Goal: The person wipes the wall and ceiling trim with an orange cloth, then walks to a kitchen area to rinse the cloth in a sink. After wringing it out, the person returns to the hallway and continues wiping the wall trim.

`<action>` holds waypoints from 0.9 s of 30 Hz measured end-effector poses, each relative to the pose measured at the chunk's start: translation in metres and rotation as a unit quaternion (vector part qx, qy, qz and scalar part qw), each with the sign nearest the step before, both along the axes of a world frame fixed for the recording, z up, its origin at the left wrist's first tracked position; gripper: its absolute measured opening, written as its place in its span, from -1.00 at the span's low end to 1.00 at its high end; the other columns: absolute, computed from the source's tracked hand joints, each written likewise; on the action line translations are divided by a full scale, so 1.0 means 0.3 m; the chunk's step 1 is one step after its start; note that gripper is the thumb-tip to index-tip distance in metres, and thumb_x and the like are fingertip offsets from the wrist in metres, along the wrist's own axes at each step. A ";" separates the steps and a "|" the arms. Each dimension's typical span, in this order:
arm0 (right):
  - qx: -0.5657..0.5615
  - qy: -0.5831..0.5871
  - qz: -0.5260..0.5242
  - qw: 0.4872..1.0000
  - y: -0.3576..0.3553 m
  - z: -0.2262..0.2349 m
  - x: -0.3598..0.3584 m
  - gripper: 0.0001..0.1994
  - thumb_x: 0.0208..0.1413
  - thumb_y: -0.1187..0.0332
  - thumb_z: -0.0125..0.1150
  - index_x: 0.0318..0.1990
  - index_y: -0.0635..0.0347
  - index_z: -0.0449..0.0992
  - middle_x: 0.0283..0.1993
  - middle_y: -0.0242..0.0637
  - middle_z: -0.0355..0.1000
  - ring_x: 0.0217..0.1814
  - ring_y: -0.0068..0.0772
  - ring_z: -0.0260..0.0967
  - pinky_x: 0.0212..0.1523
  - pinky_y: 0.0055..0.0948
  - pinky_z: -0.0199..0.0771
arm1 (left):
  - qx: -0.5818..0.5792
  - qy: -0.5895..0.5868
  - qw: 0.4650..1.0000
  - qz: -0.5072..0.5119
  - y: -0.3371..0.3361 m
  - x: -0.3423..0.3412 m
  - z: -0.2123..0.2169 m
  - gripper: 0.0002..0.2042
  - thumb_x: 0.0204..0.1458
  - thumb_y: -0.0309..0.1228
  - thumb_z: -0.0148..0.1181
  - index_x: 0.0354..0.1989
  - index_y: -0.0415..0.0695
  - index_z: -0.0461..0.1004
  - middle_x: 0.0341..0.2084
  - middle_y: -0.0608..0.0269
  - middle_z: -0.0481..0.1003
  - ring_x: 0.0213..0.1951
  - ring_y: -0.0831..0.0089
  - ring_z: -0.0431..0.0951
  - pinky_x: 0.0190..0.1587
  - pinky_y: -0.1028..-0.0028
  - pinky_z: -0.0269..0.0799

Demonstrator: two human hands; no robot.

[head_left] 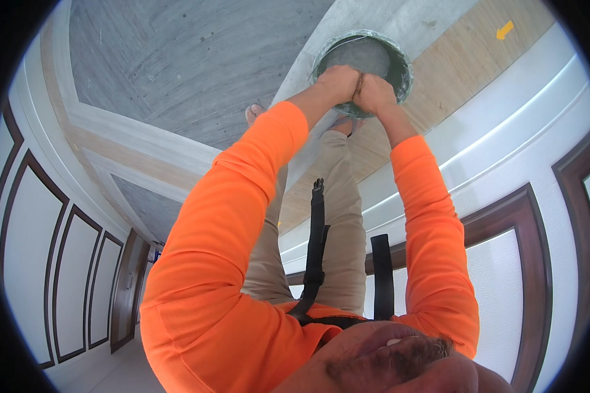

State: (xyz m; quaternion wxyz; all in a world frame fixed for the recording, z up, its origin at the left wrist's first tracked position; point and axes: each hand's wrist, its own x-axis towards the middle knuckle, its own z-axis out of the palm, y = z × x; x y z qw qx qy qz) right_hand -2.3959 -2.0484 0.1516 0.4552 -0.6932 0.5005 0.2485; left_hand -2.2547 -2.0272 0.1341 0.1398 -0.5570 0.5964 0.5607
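Observation:
Both of my hands are together over a round bucket, its wall dark green and its rim smeared pale. Cloudy grey liquid fills part of it, and a thin wire handle lies along the far left of the rim. My left hand is closed in a fist, pressed against my right hand, which is closed too. A small dark bit shows between the two fists; what they hold is hidden by the fingers.
The bucket stands on a floor of grey and light tan wood-look planks, close to a white baseboard. A yellow arrow marks the floor. Dark-framed white wall panels flank both sides. Black straps hang from my chest.

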 end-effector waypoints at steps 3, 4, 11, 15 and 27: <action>0.062 -0.006 -0.089 0.994 0.037 -0.005 0.000 -0.72 -0.01 0.31 0.23 -0.26 0.39 0.63 -0.17 0.17 0.57 -0.06 0.17 0.53 -0.07 -0.10 0.54 | -0.057 0.021 0.997 -0.041 0.007 0.012 0.023 -0.74 -0.05 -0.43 0.23 -0.14 -0.08 0.59 -0.17 0.02 0.62 -0.09 0.03 0.62 -0.07 0.15 0.56; 0.074 -0.024 -0.115 0.990 0.054 -0.004 -0.006 -0.70 -0.03 0.31 0.26 -0.23 0.39 0.62 -0.16 0.17 0.57 -0.05 0.14 0.54 -0.05 -0.11 0.53 | -0.095 0.038 0.993 -0.064 0.018 0.018 0.017 -0.74 -0.03 -0.42 0.23 -0.12 -0.06 0.59 -0.19 0.05 0.61 -0.11 0.05 0.62 -0.08 0.16 0.57; 0.135 -0.178 -0.346 0.911 0.102 0.112 -0.022 -0.83 -0.11 0.48 0.41 -0.35 0.30 0.55 -0.49 -0.34 0.49 -0.48 -0.44 0.39 -0.41 -0.36 0.41 | -0.257 0.156 0.947 -0.113 0.018 0.064 0.086 -0.60 -0.10 -0.37 0.29 0.00 0.04 0.53 -0.30 0.21 0.56 -0.20 0.17 0.63 -0.15 0.24 0.58; 0.353 -0.140 -0.436 0.816 0.035 0.257 -0.043 -0.82 -0.04 0.45 0.41 -0.32 0.14 0.48 -0.54 -0.50 0.34 -0.52 -0.62 0.29 -0.52 -0.53 0.22 | -0.343 0.180 0.915 -0.113 -0.012 0.072 0.192 -0.53 -0.16 -0.38 0.33 0.03 0.02 0.53 -0.23 0.24 0.54 -0.16 0.18 0.59 -0.10 0.29 0.55; 0.001 -0.123 -0.397 0.910 0.144 0.650 -0.109 -0.42 0.01 0.35 0.46 0.22 0.22 0.42 -0.38 -0.45 0.40 -0.38 -0.58 0.32 -0.35 -0.48 0.36 | -0.316 0.169 0.922 0.150 0.002 0.247 0.847 -0.40 -0.18 -0.39 0.46 0.15 -0.05 0.48 0.01 0.05 0.51 0.06 0.04 0.49 0.09 0.19 0.42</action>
